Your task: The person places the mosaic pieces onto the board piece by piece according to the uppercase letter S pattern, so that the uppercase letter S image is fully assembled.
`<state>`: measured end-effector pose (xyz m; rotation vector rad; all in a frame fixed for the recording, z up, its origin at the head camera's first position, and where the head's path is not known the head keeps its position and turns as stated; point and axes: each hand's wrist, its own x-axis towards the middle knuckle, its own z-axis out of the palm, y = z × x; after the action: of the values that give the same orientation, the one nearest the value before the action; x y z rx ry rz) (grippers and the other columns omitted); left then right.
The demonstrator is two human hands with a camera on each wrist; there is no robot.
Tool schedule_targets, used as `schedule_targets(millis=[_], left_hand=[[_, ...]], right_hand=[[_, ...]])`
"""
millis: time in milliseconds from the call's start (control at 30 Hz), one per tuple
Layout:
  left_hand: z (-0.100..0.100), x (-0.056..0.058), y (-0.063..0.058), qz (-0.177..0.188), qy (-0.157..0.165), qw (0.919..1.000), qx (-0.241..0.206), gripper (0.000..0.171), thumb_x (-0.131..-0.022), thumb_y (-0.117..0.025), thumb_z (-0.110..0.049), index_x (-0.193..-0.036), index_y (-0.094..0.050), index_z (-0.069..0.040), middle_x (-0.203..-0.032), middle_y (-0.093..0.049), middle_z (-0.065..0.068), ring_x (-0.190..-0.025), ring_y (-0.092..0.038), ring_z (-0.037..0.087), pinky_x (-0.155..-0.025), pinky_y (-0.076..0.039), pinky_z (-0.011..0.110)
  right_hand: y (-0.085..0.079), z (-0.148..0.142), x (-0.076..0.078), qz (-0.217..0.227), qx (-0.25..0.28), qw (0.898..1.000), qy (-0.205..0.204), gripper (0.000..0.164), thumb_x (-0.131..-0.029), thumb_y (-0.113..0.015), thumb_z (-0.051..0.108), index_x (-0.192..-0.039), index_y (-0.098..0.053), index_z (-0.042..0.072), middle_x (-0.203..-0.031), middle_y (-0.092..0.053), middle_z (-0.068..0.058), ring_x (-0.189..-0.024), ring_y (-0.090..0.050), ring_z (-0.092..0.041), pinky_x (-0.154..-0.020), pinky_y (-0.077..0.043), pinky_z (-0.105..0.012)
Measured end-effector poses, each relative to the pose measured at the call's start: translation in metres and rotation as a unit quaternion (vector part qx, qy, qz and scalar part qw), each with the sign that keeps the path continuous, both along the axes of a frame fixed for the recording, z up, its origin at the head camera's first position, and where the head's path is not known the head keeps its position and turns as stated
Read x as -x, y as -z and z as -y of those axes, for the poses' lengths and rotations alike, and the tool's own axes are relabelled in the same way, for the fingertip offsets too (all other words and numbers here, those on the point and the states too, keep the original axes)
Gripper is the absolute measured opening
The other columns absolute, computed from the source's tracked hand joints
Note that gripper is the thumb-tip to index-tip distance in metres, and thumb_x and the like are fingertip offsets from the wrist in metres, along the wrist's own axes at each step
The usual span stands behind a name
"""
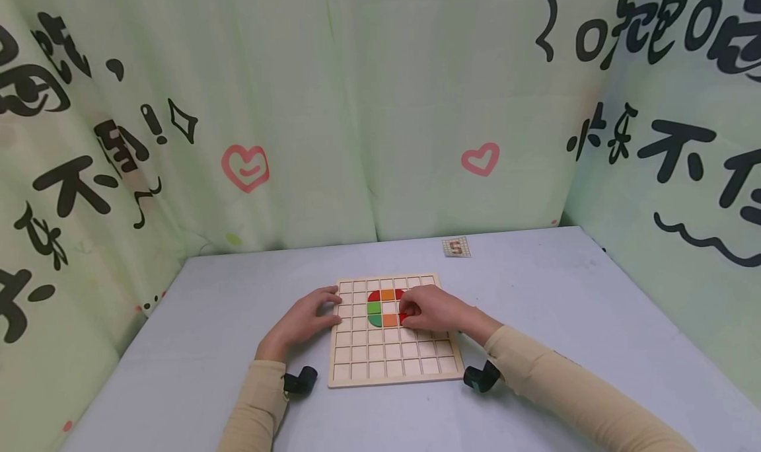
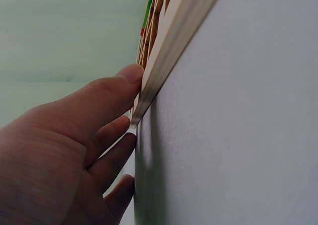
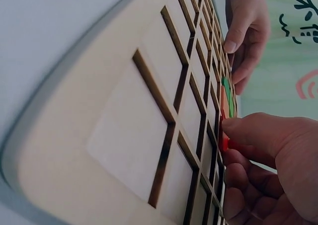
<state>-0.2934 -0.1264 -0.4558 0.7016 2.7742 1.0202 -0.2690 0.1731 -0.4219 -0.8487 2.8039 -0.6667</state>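
Observation:
A square wooden grid board [image 1: 357, 356] lies on the table. My left hand [image 1: 306, 316] rests at its left side, thumb and fingertips touching the wooden edge; the left wrist view shows the thumb [image 2: 130, 74] against the rim. My right hand [image 1: 436, 308] reaches over the board and pinches a red tile [image 3: 225, 143] between thumb and forefinger, low over the cells. Around one bare cell are a red rounded tile [image 1: 374, 297], orange tiles [image 1: 389, 320], a light green tile [image 1: 373, 307] and a darker green rounded tile [image 1: 374, 320]. My right hand partly covers the tiles on that side.
A small card [image 1: 456, 247] with a brown figure on a grid lies near the back edge of the white table [image 1: 208, 373]. Pale green curtains [image 1: 357, 108] with hearts and black lettering surround the table. Each wrist carries a black camera [image 1: 302, 380].

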Motion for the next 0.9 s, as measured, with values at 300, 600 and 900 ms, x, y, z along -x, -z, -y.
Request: schedule_targets(millis=[300,600,900], left_hand=[[0.001,0.001,0.0,0.003,-0.005,1.0,0.003,0.033,-0.092,-0.072,-0.017,-0.122,-0.066,-0.005,-0.152,-0.049,0.015,-0.144,-0.04,0.037,-0.119,-0.034,0.051],[0.001,0.002,-0.001,-0.004,-0.001,1.0,0.006,0.032,-0.092,-0.072,-0.017,-0.121,-0.066,-0.004,-0.151,-0.049,0.016,-0.144,-0.04,0.037,-0.119,-0.034,0.051],[0.001,0.0,0.0,0.0,0.004,1.0,0.0,0.034,-0.092,-0.073,-0.017,-0.122,-0.066,-0.004,-0.151,-0.049,0.016,-0.143,-0.041,0.038,-0.119,-0.035,0.052]], right_hand=[[0.003,0.003,0.001,-0.003,0.016,1.0,-0.005,0.007,-0.089,-0.074,0.012,-0.095,-0.071,0.009,-0.079,-0.06,0.006,-0.073,-0.051,-0.009,-0.067,-0.046,-0.02],[0.003,0.004,0.0,0.005,0.018,1.0,0.009,0.009,-0.089,-0.074,0.012,-0.096,-0.071,0.009,-0.084,-0.062,0.005,-0.076,-0.053,-0.01,-0.07,-0.048,-0.021],[0.002,-0.009,-0.001,0.014,0.024,0.999,0.041,0.012,-0.092,-0.073,0.018,-0.1,-0.071,0.01,-0.087,-0.064,0.005,-0.078,-0.054,-0.01,-0.072,-0.05,-0.024]])
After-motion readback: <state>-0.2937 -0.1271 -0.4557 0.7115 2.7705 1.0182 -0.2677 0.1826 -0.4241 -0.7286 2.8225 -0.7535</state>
